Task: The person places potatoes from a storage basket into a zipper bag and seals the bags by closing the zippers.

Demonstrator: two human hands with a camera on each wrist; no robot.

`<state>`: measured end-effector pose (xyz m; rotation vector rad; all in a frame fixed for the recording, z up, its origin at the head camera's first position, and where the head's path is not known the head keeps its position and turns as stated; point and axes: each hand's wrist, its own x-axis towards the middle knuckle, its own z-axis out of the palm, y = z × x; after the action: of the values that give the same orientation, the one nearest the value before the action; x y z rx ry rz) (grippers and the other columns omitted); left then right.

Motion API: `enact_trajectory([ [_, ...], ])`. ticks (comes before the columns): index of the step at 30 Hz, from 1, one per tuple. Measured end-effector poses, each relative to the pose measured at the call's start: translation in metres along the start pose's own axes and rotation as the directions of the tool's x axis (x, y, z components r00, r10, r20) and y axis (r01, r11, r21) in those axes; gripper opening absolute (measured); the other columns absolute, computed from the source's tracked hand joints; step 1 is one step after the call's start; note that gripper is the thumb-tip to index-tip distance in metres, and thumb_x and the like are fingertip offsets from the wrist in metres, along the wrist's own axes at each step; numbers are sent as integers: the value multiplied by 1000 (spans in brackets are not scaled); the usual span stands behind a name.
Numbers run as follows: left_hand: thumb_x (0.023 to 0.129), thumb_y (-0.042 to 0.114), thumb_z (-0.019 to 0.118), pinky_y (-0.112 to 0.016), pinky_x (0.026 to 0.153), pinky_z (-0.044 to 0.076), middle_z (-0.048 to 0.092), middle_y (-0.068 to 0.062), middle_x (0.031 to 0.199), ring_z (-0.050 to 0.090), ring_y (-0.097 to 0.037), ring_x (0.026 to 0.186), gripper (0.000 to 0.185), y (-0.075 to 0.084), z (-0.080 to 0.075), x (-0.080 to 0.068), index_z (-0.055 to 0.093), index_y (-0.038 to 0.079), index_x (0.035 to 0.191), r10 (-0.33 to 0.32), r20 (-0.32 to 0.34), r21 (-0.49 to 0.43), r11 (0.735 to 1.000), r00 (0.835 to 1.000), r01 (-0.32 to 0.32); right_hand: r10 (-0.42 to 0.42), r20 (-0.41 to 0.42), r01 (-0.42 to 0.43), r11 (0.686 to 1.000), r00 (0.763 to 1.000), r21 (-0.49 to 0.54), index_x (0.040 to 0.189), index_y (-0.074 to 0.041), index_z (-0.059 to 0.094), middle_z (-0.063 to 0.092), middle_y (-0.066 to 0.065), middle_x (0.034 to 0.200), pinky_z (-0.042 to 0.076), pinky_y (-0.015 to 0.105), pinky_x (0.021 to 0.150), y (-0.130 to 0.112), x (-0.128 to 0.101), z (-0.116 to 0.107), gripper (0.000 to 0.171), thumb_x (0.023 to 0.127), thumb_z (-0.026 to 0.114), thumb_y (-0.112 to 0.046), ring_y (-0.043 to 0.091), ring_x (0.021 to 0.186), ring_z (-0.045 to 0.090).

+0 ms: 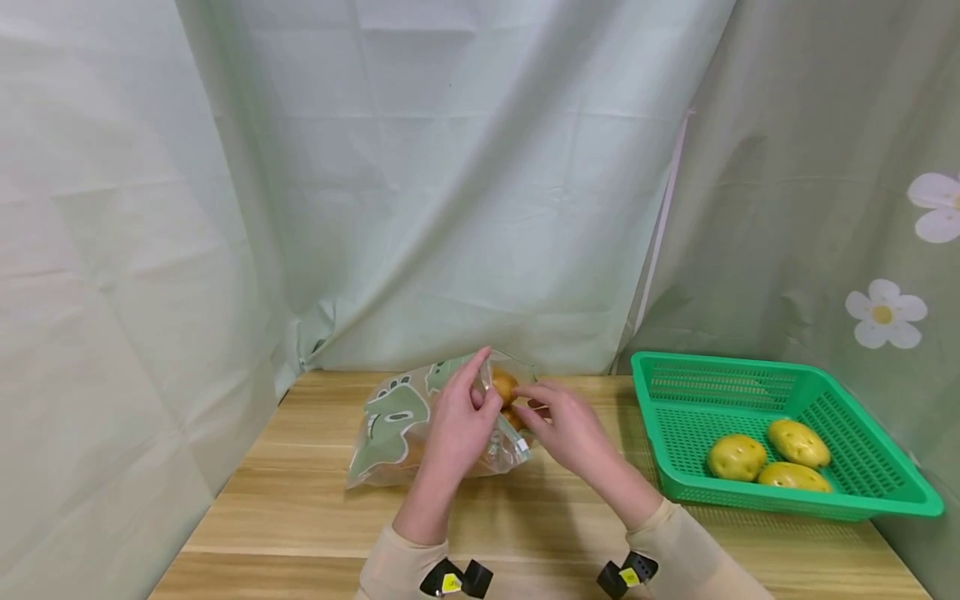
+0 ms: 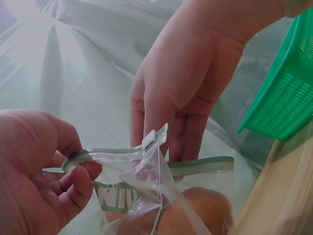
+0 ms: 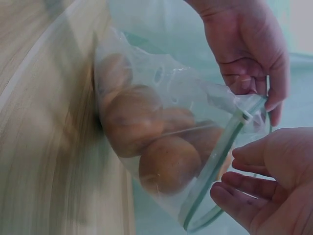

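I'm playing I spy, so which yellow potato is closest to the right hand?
In the head view, the leftmost potato in the green basket. The back potato and front potato lie farther from the right hand.

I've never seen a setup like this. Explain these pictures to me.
There is no machine: a person works with two bare hands. The wide picture comes from a camera on the head; the others come from cameras on each wrist. On the wooden table lies a clear zip bag with brown, round produce inside; to its right stands a green basket holding three yellow potatoes. The left hand pinches the bag's edge. The right hand is at the bag's open mouth, fingers loosely bent, with nothing visibly in its grasp.
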<state>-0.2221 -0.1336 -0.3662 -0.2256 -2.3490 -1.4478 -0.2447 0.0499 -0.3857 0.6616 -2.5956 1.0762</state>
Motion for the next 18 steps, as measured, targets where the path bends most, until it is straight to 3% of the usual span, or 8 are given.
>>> enact_trajectory([
  [7, 97, 3, 63, -23, 49, 39, 52, -2, 74, 47, -15, 60, 70, 1, -4, 2, 53, 17, 165, -33, -1, -39, 999, 999, 33, 30, -19, -30, 1000, 999, -9, 134, -8, 78, 76, 9, 122, 64, 50, 90, 7, -12, -19, 30, 104, 78, -11, 29, 105, 77],
  [18, 96, 7, 59, -24, 48, 31, 46, 2, 65, 40, -15, 56, 71, 11, -16, 16, 51, 16, 166, -51, -19, -52, 997, 999, 50, 22, -83, -30, 996, 996, -89, 134, -11, 77, 73, 7, 131, 65, 47, 88, 38, -32, -54, 30, 104, 77, -11, 25, 106, 74],
])
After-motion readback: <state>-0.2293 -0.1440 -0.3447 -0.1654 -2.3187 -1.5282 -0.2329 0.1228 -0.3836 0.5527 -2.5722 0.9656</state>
